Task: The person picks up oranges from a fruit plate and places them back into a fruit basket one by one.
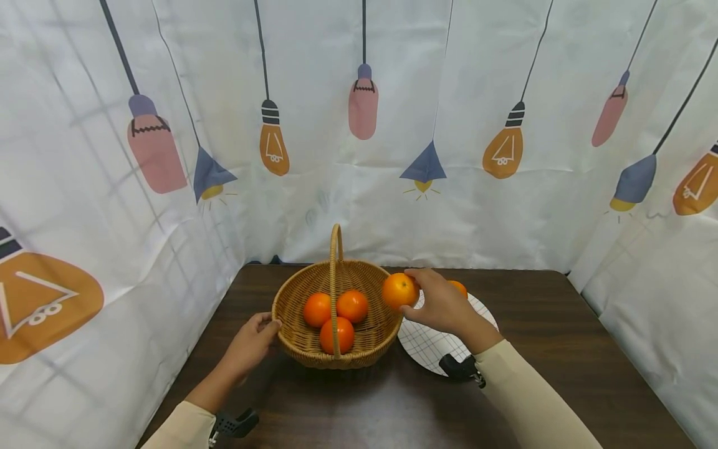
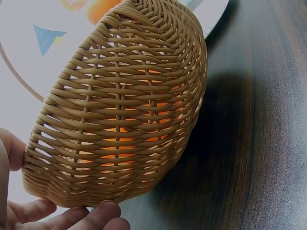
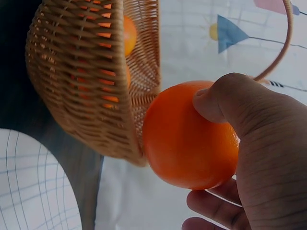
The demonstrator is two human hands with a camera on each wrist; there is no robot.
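Note:
A wicker basket (image 1: 359, 360) with an upright hoop handle stands on the table, with three oranges (image 1: 337, 335) inside. My left hand (image 1: 252, 346) grips the basket's left rim. In the left wrist view the thumb is at the rim and the fingers (image 2: 98, 216) curl against the woven outer side. At the basket's right rim, my right hand (image 1: 443, 305) holds another orange (image 1: 400, 291) between thumb and fingers. The right wrist view shows this orange (image 3: 187, 136) close beside the rim, overlapping it there.
A round white plate (image 1: 423, 349) with a grid pattern lies right of the basket, under my right forearm. One more orange (image 1: 459, 288) shows behind my right hand, partly hidden. The dark wood table (image 1: 538, 324) backs onto a white curtain (image 1: 381, 212) printed with lamps.

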